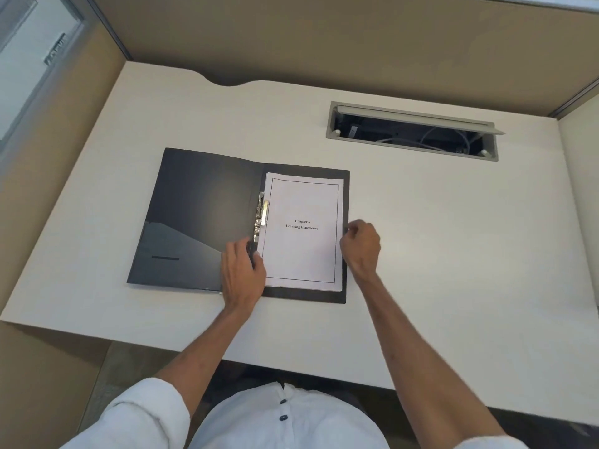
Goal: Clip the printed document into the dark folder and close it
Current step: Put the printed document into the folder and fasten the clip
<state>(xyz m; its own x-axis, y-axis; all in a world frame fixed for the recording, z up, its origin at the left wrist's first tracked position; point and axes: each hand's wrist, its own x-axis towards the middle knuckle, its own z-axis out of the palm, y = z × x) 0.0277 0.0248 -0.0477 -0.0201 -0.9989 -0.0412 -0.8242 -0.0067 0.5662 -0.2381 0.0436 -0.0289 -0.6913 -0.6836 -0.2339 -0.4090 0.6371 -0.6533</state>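
folder (pixel 201 215) lying open on tabletop (pixel 437 238) | document (pixel 303 234) sitting on its 3 o'clock half beside clip (pixel 261 217) | left hand (pixel 243 273) pressing spine, fingers spread | right hand (pixel 361 246) curling fingers, pinching document's 3 o'clock edge

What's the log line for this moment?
folder: open | document: on right half | clip: raised | left hand: spine | right hand: page edge

Folder (pixel 201 205): dark grey to black, plain, with a lighter grey diagonal pocket at its lower left. Clip (pixel 261 215): shiny silver metal. Document (pixel 303 254): white paper, thin black rectangular border, black centred text. Tabletop (pixel 437 238): plain off-white. Cable tray (pixel 411 131): grey frame, black interior, pale cables. Partition walls (pixel 324 37): beige. Shirt (pixel 285 422): white with dark buttons.
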